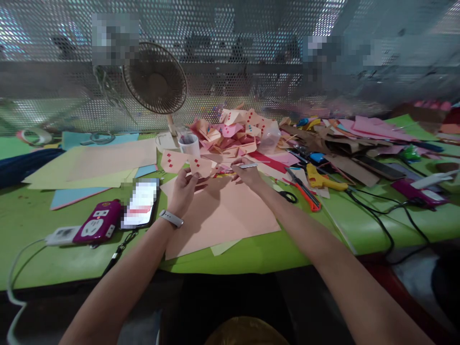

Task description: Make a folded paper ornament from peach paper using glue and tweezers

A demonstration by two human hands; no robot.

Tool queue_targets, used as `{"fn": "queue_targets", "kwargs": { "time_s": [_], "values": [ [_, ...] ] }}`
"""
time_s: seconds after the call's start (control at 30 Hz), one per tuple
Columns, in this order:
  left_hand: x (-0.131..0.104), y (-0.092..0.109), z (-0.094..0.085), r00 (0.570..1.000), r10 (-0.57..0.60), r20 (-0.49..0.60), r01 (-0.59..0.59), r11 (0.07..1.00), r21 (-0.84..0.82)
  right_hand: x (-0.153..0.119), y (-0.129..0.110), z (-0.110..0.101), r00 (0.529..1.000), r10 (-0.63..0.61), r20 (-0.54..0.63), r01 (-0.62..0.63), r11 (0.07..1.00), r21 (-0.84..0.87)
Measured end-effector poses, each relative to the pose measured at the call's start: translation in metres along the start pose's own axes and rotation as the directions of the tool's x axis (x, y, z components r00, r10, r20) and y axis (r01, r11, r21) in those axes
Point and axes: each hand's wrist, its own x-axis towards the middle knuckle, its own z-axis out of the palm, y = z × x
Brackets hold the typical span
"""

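Observation:
My left hand [185,188], with a watch on its wrist, pinches the lower edge of a folded peach paper piece [204,167] marked with red diamonds. My right hand [246,173] is closed around a slim silver tool [247,166], whose left end lies close to small coloured bits by the paper. Under both hands spreads a large peach sheet [223,215]. Another peach piece with red diamonds [174,162] lies just left of the held one. Behind them stands a white cup [189,143], and a heap of folded peach and pink papers [230,134] rises beyond.
On the left are a phone [142,203], a purple power strip [98,221], stacked paper sheets [93,163] and a fan [155,79]. To the right lie black-handled scissors [288,196], an orange cutter [305,190], a yellow glue gun [325,179] with black cables, and paper scraps.

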Motion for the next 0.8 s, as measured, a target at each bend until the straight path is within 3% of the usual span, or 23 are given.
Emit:
{"fn": "queue_targets", "kwargs": {
  "time_s": [0.8],
  "values": [
    [-0.0006, -0.0005, 0.0007, 1.0, 0.005, 0.009, -0.005, 1.0, 0.0, 0.0014, -0.0006, 0.002, 1.0, -0.005, -0.021, 0.005, 1.0, 0.015]
  ]
}}
